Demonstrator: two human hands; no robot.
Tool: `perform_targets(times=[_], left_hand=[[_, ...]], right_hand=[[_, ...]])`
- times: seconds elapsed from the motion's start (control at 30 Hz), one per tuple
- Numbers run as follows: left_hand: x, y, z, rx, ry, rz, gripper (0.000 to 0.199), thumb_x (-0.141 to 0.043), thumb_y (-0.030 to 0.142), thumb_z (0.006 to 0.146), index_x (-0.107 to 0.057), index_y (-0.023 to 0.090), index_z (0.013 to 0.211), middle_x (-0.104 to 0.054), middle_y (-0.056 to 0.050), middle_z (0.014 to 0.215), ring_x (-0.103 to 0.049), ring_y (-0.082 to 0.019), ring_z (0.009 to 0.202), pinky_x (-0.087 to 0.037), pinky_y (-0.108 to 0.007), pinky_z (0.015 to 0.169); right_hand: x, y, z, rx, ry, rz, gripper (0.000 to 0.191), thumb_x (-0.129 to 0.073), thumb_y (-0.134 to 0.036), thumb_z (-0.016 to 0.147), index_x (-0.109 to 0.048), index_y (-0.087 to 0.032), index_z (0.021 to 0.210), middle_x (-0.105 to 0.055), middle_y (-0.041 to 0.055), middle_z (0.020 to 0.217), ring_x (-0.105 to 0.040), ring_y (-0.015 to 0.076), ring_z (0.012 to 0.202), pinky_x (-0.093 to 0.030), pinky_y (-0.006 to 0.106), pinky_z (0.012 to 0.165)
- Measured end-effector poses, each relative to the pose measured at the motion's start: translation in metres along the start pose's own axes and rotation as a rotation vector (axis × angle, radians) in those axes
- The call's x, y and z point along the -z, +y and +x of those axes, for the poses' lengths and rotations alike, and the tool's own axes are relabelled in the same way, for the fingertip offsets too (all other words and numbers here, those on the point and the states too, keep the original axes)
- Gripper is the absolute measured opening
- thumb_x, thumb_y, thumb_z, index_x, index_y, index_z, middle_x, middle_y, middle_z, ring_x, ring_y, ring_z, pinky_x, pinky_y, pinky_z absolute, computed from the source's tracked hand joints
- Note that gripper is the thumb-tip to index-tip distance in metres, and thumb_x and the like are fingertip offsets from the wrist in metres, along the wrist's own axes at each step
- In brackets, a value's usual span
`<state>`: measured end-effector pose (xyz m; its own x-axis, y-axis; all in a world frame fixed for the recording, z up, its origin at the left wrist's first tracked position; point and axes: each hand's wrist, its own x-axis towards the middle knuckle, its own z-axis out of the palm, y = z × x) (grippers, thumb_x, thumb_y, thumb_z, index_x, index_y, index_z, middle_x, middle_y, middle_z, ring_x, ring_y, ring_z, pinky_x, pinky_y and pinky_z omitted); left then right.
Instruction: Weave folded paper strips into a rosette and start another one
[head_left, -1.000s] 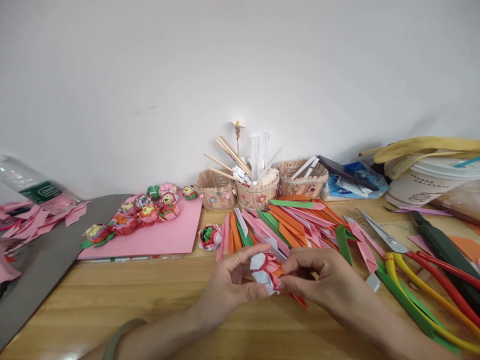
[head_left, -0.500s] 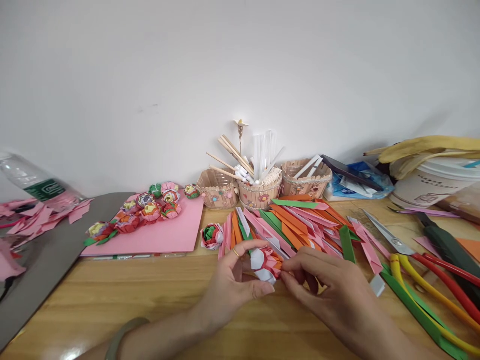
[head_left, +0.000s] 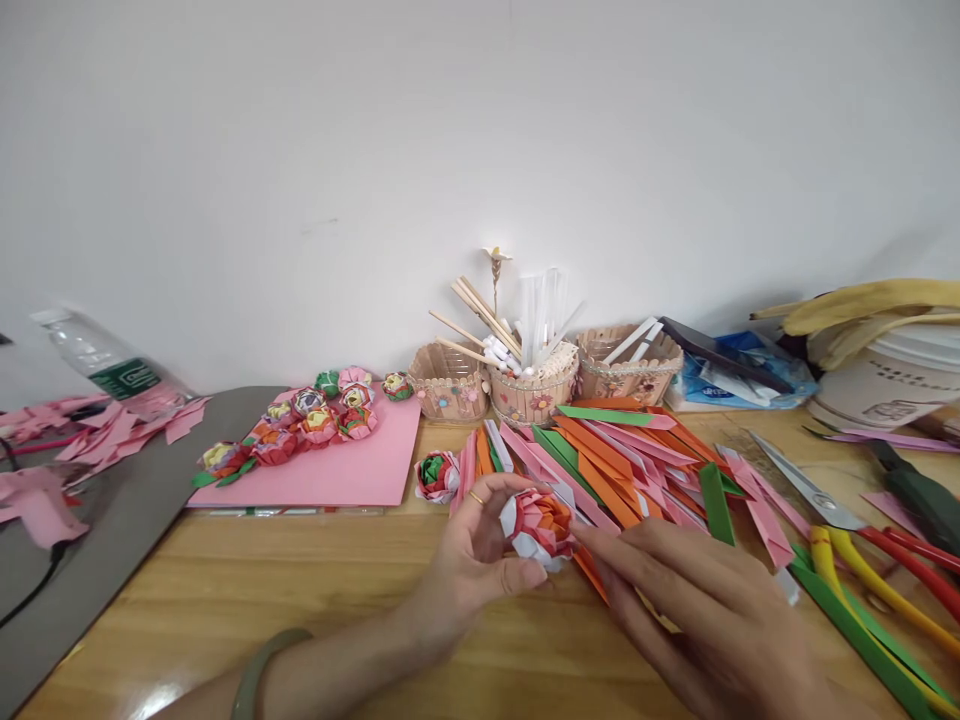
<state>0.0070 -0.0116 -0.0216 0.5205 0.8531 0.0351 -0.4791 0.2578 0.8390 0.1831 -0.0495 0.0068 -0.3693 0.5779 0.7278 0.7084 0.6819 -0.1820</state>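
Observation:
Between the thumb and fingers of my left hand (head_left: 469,580) is a folded paper flower (head_left: 541,525), orange at its centre, with red, pink and white petals around it. My right hand (head_left: 675,590) is at the flower's right side, its fingertips against the outer petals; whether it pinches a petal is hard to see. Behind the hands lies a pile of folded paper strips (head_left: 600,450) in pink, orange, green and white. A small flower with a green centre (head_left: 437,475) rests left of the pile.
Several finished flowers (head_left: 319,425) sit on pink paper (head_left: 360,480) at the left. Wooden baskets (head_left: 450,385) stand by the wall. Scissors (head_left: 832,510) and yellow-handled tools (head_left: 885,590) lie at the right. A bottle (head_left: 105,360) leans at the far left.
The view has shifted slightly left. The flower has tilted so its orange centre shows more, and my right hand has moved a little right and down, its fingers straighter.

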Motion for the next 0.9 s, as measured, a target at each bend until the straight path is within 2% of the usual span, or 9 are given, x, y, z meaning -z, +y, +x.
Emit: perform_targets(times=[0.1, 0.23, 0.37, 0.5, 0.63, 0.9], left_hand=[[-0.001, 0.001, -0.001, 0.003, -0.007, -0.019, 0.041, -0.074, 0.016, 0.063, -0.055, 0.022, 0.099, -0.054, -0.002, 0.102, -0.056, -0.011, 0.080, -0.052, -0.018, 0.061], [0.000, 0.000, 0.000, 0.000, -0.036, -0.033, 0.040, -0.074, 0.014, 0.063, -0.055, 0.022, 0.098, -0.054, -0.001, 0.101, -0.056, -0.010, 0.079, -0.052, -0.018, 0.060], [0.001, -0.001, 0.000, 0.002, -0.028, -0.017, 0.041, -0.074, 0.017, 0.064, -0.055, 0.023, 0.099, -0.054, -0.001, 0.099, -0.055, -0.011, 0.080, -0.051, -0.019, 0.062], [0.001, -0.002, 0.001, -0.009, -0.034, 0.005, 0.043, -0.075, 0.018, 0.062, -0.054, 0.024, 0.099, -0.055, -0.002, 0.100, -0.055, -0.011, 0.079, -0.048, -0.019, 0.062], [0.002, -0.005, 0.001, -0.040, -0.019, 0.111, 0.045, -0.077, 0.017, 0.060, -0.056, 0.023, 0.099, -0.056, -0.002, 0.100, -0.053, -0.013, 0.085, -0.046, -0.022, 0.069], [0.005, -0.008, -0.001, -0.099, -0.039, 0.173, 0.044, -0.075, 0.015, 0.061, -0.056, 0.026, 0.099, -0.054, -0.002, 0.101, -0.051, -0.014, 0.090, -0.044, -0.024, 0.075]], right_hand=[[-0.003, -0.001, -0.004, 0.071, -0.043, -0.026, 0.023, -0.042, -0.011, 0.086, -0.056, -0.015, 0.104, -0.064, 0.0030, 0.066, -0.059, 0.0147, 0.057, -0.047, 0.026, 0.050], [-0.003, -0.001, -0.006, 0.024, -0.009, -0.043, 0.023, -0.039, -0.011, 0.088, -0.055, -0.014, 0.103, -0.065, 0.0054, 0.070, -0.060, 0.0148, 0.058, -0.046, 0.026, 0.049], [0.000, 0.000, -0.004, 0.106, -0.066, -0.001, 0.021, -0.042, -0.010, 0.086, -0.058, -0.015, 0.098, -0.062, 0.0013, 0.059, -0.057, 0.0131, 0.050, -0.045, 0.025, 0.046], [0.000, 0.000, 0.000, -0.034, 0.011, 0.042, 0.017, -0.045, -0.011, 0.085, -0.058, -0.017, 0.094, -0.064, 0.0025, 0.067, -0.058, 0.0115, 0.054, -0.046, 0.023, 0.048], [-0.008, 0.003, -0.002, -0.144, -0.044, 0.110, 0.011, -0.050, -0.013, 0.083, -0.057, -0.020, 0.086, -0.062, 0.0007, 0.069, -0.058, 0.0108, 0.057, -0.044, 0.021, 0.048], [-0.007, 0.001, 0.001, -0.226, -0.101, 0.191, 0.014, -0.048, -0.012, 0.082, -0.059, -0.021, 0.079, -0.061, -0.0002, 0.066, -0.057, 0.0093, 0.054, -0.042, 0.018, 0.045]])
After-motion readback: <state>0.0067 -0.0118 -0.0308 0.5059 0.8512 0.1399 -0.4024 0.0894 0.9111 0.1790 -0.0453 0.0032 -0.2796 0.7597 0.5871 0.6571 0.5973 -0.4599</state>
